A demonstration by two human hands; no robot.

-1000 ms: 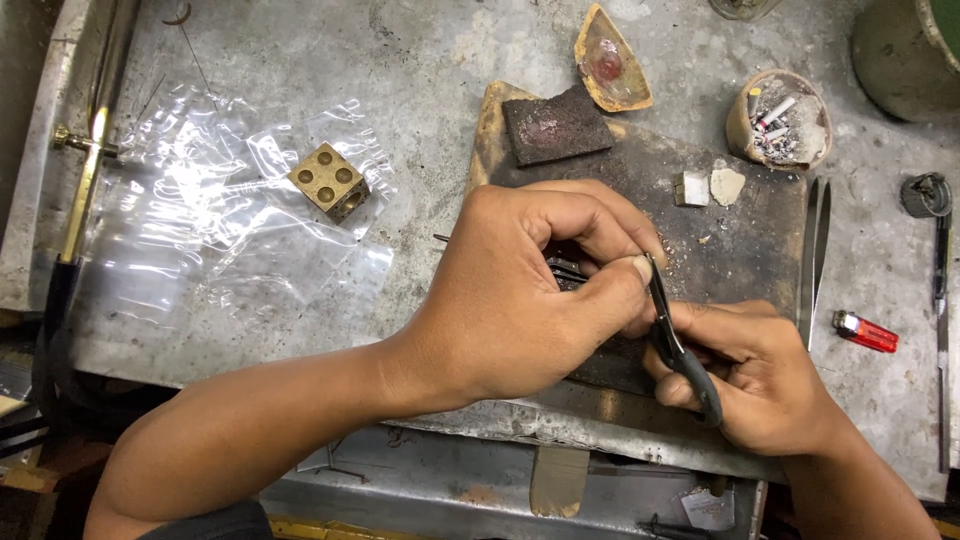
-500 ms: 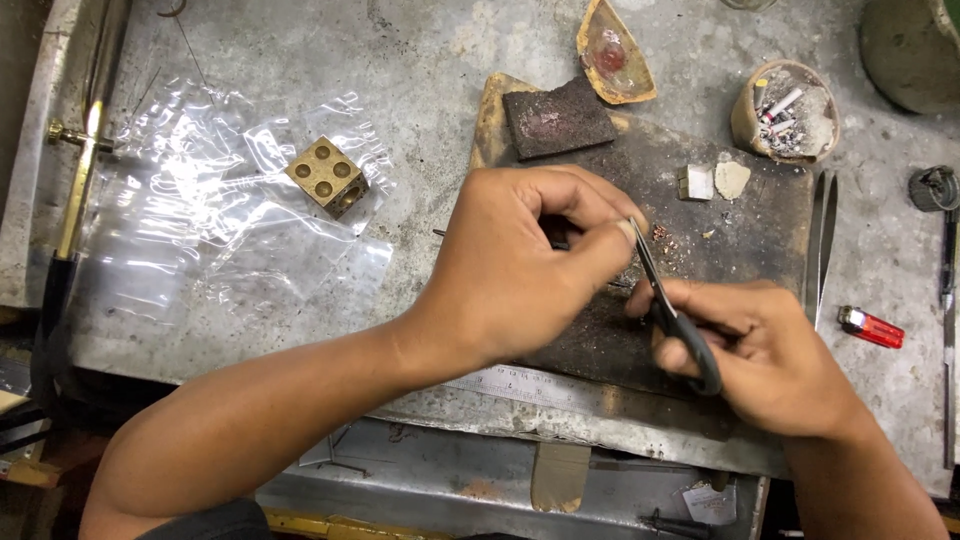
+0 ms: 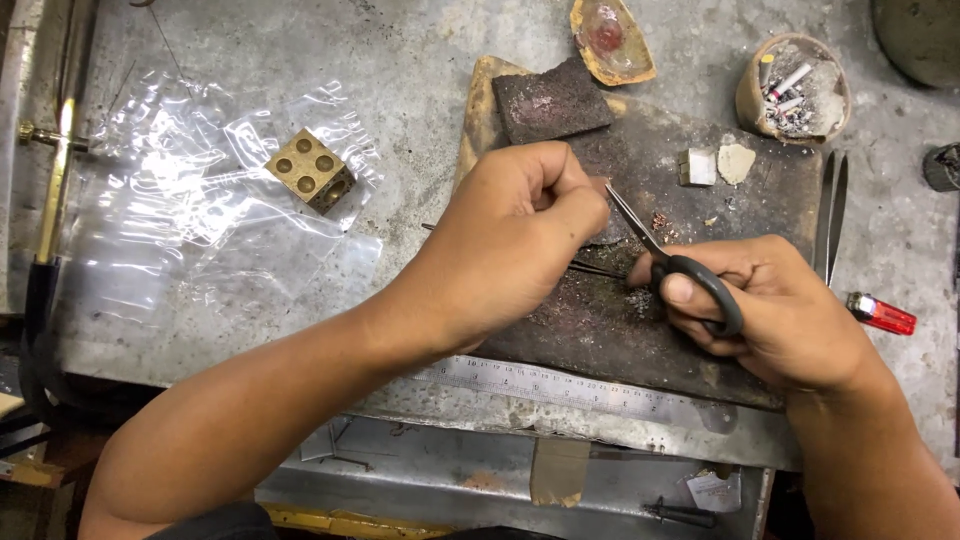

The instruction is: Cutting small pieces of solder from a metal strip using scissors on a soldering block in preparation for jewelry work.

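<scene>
The left hand (image 3: 510, 240) is clenched, its fingers (image 3: 575, 205) pinched on something small that cannot be made out between them. The right hand (image 3: 775, 310) grips black-handled scissors (image 3: 665, 255), thumb through one loop and fingers closed around the other. The blades run from the right hand up and leftward, their tips meeting the left fingertips, so the pinched piece lies just left of the scissor tips and the blades' long axis points straight at it. The blades look nearly closed. Both hands work over a dark, charred board (image 3: 620, 330) near the middle of the table (image 3: 420, 100), toward its near edge.

A steel ruler (image 3: 560, 385) lies along the near edge. A brass cube with round holes (image 3: 312, 170) sits on a clear plastic bag (image 3: 190, 210) toward the left side. A red lighter (image 3: 882, 313) lies near the right edge, tweezers (image 3: 830, 215) just beside it. A round bowl of ash and stubs (image 3: 795, 90) stands at the far right corner.
</scene>
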